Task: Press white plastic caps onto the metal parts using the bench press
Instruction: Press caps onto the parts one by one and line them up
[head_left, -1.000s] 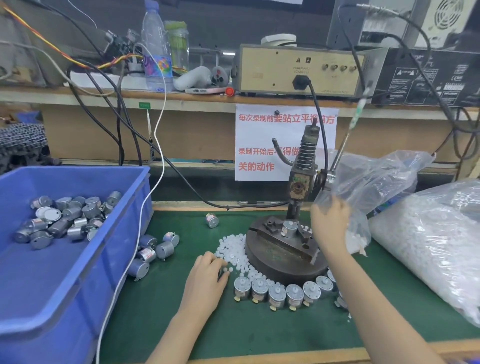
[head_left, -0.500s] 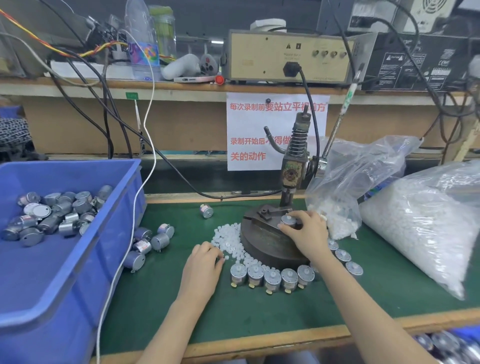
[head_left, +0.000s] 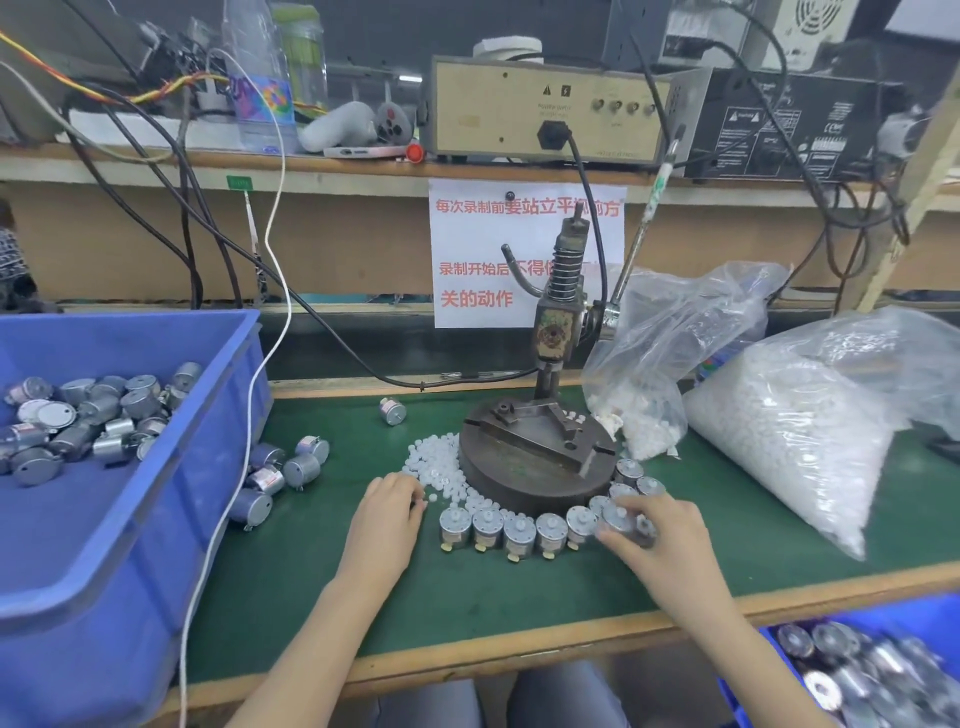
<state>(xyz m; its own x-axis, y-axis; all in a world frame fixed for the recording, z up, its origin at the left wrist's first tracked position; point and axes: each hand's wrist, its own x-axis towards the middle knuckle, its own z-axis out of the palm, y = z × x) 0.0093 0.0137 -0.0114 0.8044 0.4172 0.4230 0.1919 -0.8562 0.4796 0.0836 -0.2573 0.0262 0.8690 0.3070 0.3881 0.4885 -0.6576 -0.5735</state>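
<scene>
The right hand (head_left: 660, 540) has just lifted a metal part (head_left: 621, 519) off the bench press (head_left: 540, 457) beyond it and grips it beside the finished row (head_left: 519, 530), freeing the press for another, while the left hand (head_left: 387, 512) curls onto the white caps (head_left: 441, 462), pinching one or not I cannot tell.

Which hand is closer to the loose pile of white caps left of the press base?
Left. The left hand sits at the pile of white caps' near edge, fingertips touching them; the right hand grips a metal part at the right end of the row.
</scene>
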